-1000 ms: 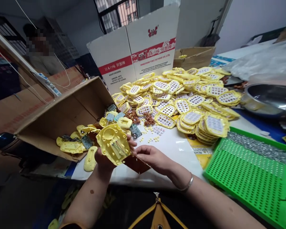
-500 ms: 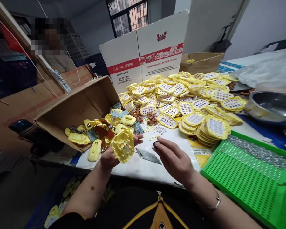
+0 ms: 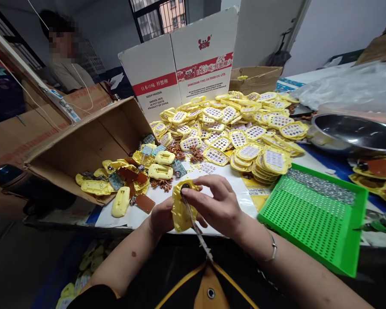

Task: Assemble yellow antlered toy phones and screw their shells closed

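Observation:
My left hand point(image 3: 161, 218) is closed around a yellow plastic toy shell point(image 3: 180, 216), its hollow inside turned toward my right hand. Between the thumb and fingers of my right hand point(image 3: 223, 208) is a small round black part, looking like a speaker point(image 3: 185, 188), at the upper end of the shell. A thin circuit board point(image 3: 201, 240) hangs nearly edge-on below the shell. Whether the speaker sits fully in the shell I cannot tell. On the table to the left lie loose yellow shells point(image 3: 120, 201), brown boards point(image 3: 144, 203) and brown wire bundles point(image 3: 161, 184).
A tipped cardboard box point(image 3: 83, 146) spills parts at left. Behind is a heap of yellow keypad shells point(image 3: 218, 128) before a white carton point(image 3: 206, 56). At right stand a green tray point(image 3: 305, 219) with screws, a metal bowl point(image 3: 324, 141) and a tool point(image 3: 382, 222). Another person point(image 3: 67, 71) is at back left.
My right hand has moved left with the round black part, bringing it to the shell. The shell has turned in my left hand, and the circuit board has left the table and hangs down.

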A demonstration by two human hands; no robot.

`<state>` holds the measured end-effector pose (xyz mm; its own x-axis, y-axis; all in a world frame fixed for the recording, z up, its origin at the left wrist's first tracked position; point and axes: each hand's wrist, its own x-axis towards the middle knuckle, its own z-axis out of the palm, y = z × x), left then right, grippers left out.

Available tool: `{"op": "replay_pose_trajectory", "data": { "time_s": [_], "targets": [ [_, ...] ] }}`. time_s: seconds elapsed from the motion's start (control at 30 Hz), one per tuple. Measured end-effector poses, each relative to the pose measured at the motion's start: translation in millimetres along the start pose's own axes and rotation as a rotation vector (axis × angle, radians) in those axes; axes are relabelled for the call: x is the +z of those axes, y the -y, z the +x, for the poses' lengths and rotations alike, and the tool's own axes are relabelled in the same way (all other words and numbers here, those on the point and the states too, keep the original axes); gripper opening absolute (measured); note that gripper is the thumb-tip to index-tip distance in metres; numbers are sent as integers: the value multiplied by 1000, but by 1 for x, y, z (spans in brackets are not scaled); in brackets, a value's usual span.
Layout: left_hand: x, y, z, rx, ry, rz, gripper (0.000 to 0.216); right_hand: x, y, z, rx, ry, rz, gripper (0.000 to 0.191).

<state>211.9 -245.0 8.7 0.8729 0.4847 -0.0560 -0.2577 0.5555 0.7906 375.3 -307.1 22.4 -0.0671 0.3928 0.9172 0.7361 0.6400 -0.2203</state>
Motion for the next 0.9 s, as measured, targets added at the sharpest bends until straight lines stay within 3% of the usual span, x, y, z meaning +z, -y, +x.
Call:
{"op": "replay_pose_trajectory", "data": {
  "time_s": [0.13,0.33,0.5,0.7,0.8,0.9],
  "targets": [
    [-5,4,-1,25,-30,-100,34,6,-3,-3,102,38,-25,26],
    [-15,11,-1,-96,-40,-173,43,11,-10,-7,337,23,206,20],
    [-17,15,2,-86,-99,-212,43,18,-19,-15,454,57,255,16],
    [-24,20,9,-9,-164,-197,38,9,-23,-13,173,22,-75,17],
    [-23,18,12,7,-156,-195,36,-1,-22,-7,-16,127,-280,21],
    [-22,18,14,-17,-90,-216,35,-7,-24,-5,-99,279,-303,22]
  ]
}}
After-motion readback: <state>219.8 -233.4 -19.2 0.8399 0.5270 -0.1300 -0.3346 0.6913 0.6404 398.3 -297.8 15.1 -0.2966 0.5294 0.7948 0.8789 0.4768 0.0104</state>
